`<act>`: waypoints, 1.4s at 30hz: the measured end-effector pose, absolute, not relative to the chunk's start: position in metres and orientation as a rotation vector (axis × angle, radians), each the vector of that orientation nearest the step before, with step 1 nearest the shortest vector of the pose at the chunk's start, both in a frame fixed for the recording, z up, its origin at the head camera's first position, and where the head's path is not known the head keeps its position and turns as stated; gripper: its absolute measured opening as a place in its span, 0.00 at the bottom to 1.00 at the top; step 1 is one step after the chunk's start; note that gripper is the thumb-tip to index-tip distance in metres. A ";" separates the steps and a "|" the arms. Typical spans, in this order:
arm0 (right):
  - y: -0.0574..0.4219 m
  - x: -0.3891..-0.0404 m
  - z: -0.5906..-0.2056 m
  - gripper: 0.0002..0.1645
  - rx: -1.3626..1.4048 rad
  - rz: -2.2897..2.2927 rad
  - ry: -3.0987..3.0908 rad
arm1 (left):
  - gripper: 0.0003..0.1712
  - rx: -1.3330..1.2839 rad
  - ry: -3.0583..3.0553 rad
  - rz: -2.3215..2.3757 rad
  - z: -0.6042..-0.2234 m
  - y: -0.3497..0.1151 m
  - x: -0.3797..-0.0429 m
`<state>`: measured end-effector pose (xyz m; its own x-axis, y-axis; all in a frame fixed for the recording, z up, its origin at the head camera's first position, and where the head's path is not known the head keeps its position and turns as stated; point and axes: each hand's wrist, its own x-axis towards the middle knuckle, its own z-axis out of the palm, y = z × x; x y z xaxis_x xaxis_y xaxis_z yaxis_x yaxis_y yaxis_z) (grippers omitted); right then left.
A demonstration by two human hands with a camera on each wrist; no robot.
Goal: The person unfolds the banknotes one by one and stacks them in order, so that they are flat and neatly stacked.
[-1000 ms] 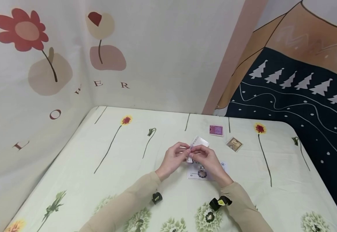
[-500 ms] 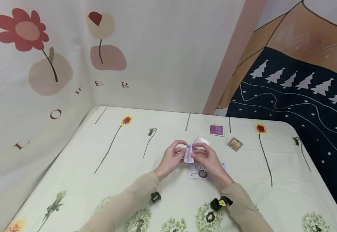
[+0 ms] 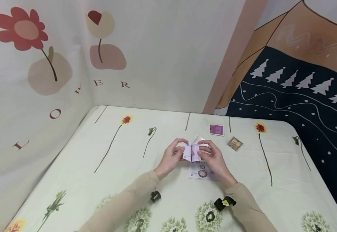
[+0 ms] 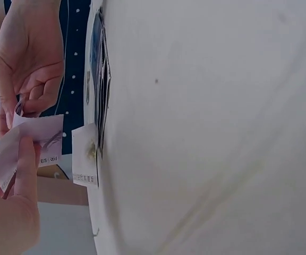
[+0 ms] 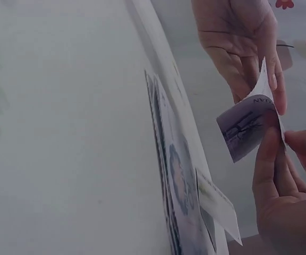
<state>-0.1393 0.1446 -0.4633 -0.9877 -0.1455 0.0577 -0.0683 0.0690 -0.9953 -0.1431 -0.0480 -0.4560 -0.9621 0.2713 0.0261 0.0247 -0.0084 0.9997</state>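
A small pale-purple banknote (image 3: 187, 152) with a crease down its middle is held up off the table between both hands. My left hand (image 3: 169, 159) pinches its left side with thumb and fingers, and my right hand (image 3: 214, 158) pinches the right side. The same banknote (image 4: 45, 133) shows a curled edge in the left wrist view; in the right wrist view the banknote (image 5: 247, 127) bends to show a dark printed picture. Under the hands lies a stack of banknotes (image 3: 197, 174) marked 10. Another pale note (image 3: 197, 139) lies just behind, partly hidden by the fingers.
Farther back on the flower-print tablecloth (image 3: 162, 199) are a purple note (image 3: 216, 130) and a brown note (image 3: 235, 144), both lying flat. A pale fabric wall (image 3: 162, 58) stands behind the table, and a dark patterned cloth (image 3: 290, 93) hangs at the right.
The hands have moved slightly apart, the right one shifting to the right. The banknote between them has gone from narrowly folded to spread open, with a centre crease showing.
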 end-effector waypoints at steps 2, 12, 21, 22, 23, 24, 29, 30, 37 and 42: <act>0.146 -0.138 -0.464 0.20 -0.209 -2.099 2.272 | 0.15 0.324 2.105 2.080 -0.457 -0.047 -0.143; 0.158 -0.134 -0.465 0.16 -0.140 -2.078 2.310 | 0.14 0.299 2.045 2.068 -0.457 -0.046 -0.144; 0.179 -0.135 -0.466 0.16 -0.088 -2.004 2.377 | 0.18 0.254 2.105 2.005 -0.462 -0.049 -0.147; 0.181 -0.135 -0.466 0.16 -0.077 -2.001 2.378 | 0.18 0.252 2.110 2.004 -0.462 -0.049 -0.147; 0.183 -0.135 -0.465 0.16 -0.070 -1.997 2.376 | 0.18 0.250 2.117 2.002 -0.462 -0.050 -0.148; 0.185 -0.135 -0.465 0.16 -0.063 -1.991 2.378 | 0.17 0.250 2.123 2.000 -0.462 -0.050 -0.148; 0.192 -0.134 -0.464 0.16 -0.075 -1.941 2.407 | 0.17 0.249 2.145 1.991 -0.462 -0.052 -0.149; 0.193 -0.134 -0.464 0.15 -0.082 -1.927 2.417 | 0.17 0.251 2.149 1.988 -0.462 -0.053 -0.148; 0.201 -0.133 -0.465 0.14 -0.134 -1.859 2.472 | 0.16 0.266 2.220 1.940 -0.462 -0.055 -0.148; 0.207 -0.133 -0.463 0.13 -0.153 -1.819 2.478 | 0.15 0.282 2.268 1.915 -0.462 -0.054 -0.148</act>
<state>-0.1326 0.2075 -0.4625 -0.9931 -0.1174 0.0072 -0.0421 0.2975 -0.9538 -0.1480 -0.0539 -0.4618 -0.9694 0.2456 -0.0004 0.0407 0.1624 0.9859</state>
